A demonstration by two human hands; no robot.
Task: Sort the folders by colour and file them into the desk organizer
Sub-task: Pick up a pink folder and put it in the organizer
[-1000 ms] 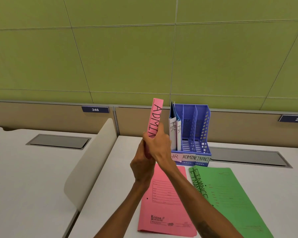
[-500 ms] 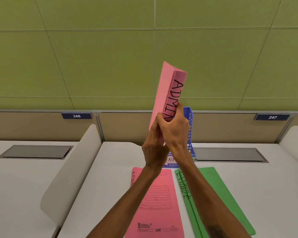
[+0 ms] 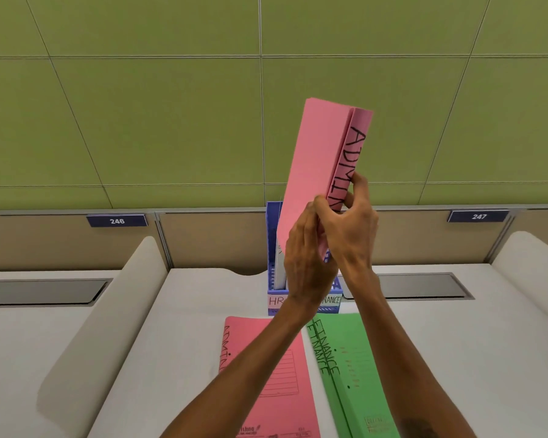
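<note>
A pink folder (image 3: 314,165) marked ADMIN stands upright in the air, tilted a little to the right. My left hand (image 3: 304,260) and my right hand (image 3: 350,229) both grip its lower end. Right behind them is the blue desk organizer (image 3: 274,245), mostly hidden, with white folders (image 3: 279,273) in its left slot labelled HR. On the desk in front lie another pink ADMIN folder (image 3: 260,352) and green FINANCE folders (image 3: 351,358), side by side.
The white desk (image 3: 187,327) has a curved divider panel (image 3: 108,311) on its left and another (image 3: 532,263) at the right. Grey cable hatches (image 3: 424,286) are set into the desk's back edge. A green partition wall (image 3: 171,121) rises behind.
The held pink folder has risen and shifted right, over the organizer, now hiding most of it. The view has moved closer to the desk.
</note>
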